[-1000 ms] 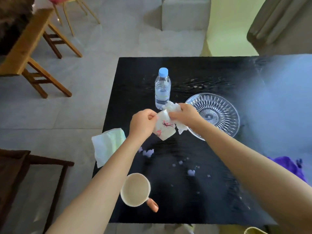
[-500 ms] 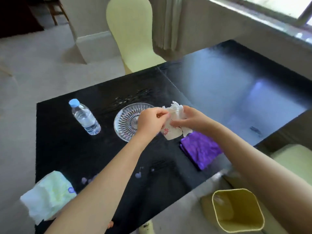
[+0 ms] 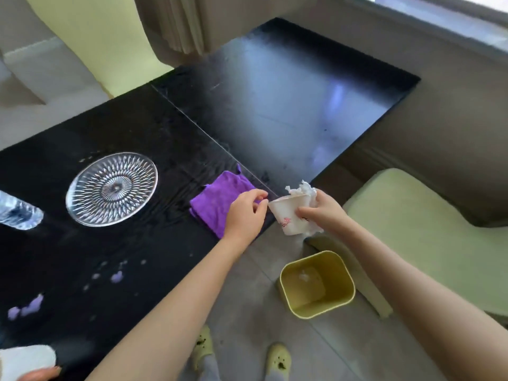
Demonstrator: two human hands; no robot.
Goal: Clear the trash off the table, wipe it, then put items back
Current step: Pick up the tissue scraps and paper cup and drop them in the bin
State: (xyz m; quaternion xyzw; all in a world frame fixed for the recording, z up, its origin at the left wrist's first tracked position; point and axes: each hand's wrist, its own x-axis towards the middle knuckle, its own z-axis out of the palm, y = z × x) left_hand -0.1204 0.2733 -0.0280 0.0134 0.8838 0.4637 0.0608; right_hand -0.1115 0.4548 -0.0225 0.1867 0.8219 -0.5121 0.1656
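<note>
My right hand (image 3: 321, 211) grips a white paper cup (image 3: 288, 215) with a red print, stuffed with crumpled white tissue (image 3: 301, 189). The cup hangs past the black table's (image 3: 143, 127) near edge, above the floor. My left hand (image 3: 244, 213) pinches the cup's rim from the left, over the folded purple cloth (image 3: 217, 199). A yellow waste bin (image 3: 316, 284) stands open on the floor below and slightly right of the cup, with a bit of white trash inside. Small pale scraps (image 3: 116, 276) lie scattered on the table at the left.
A clear glass plate (image 3: 111, 188) sits left of the cloth. A water bottle (image 3: 19, 214) lies at the left edge. A white mug (image 3: 26, 361) shows at the bottom left corner. Pale yellow chairs (image 3: 412, 224) stand to the right and at the back. My slippered feet (image 3: 277, 358) are below.
My view has swung right and both hands carried the cup with tissue from over the plate to beyond the table edge, above the bin.
</note>
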